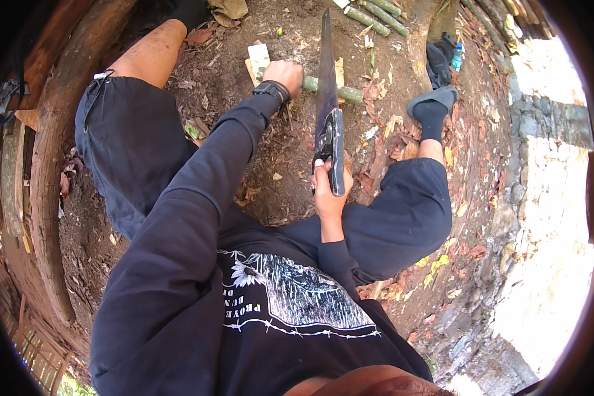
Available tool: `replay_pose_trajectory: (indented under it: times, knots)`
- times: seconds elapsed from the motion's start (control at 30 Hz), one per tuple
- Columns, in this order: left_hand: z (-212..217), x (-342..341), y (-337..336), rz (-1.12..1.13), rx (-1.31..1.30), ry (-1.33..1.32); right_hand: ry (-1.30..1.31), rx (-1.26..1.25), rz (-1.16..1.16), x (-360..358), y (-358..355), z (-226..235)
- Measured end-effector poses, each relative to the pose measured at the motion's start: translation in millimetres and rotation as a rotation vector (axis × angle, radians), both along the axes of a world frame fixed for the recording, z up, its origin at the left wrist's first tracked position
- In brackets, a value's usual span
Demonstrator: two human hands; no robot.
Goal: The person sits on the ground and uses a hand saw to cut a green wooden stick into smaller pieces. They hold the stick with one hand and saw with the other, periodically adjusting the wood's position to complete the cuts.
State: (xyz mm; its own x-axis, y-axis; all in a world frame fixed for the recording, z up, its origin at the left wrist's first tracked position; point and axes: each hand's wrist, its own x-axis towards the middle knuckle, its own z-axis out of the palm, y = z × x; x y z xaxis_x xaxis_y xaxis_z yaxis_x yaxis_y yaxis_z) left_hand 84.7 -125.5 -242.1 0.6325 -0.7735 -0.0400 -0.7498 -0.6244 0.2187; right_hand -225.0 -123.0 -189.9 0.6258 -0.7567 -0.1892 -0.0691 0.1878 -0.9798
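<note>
A green bamboo pole lies low over the ground between my spread legs. My left hand is closed round it in a fist, near its left end. My right hand grips the dark handle of a handsaw, whose long blade points away from me. The blade crosses over the bamboo just right of my left fist. Whether its teeth touch the bamboo I cannot tell from above. Pale wood pieces sit beside the bamboo's left end.
Several cut green bamboo lengths lie at the far side. Near my sandalled right foot are a dark cloth bundle and a small bottle. A thick log runs along the left. Stone edging borders the right.
</note>
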Motion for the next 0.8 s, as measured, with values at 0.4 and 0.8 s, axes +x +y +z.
replay_pose_trajectory:
  times: [0.4,0.8]
  knots:
    - [9,11,-15,0.202,0.029,0.114,0.052,-0.057,0.065,9,-36,22]
    - [8,42,-19,0.081,0.171,0.227,0.144,-0.283,0.054,-52,-22,10]
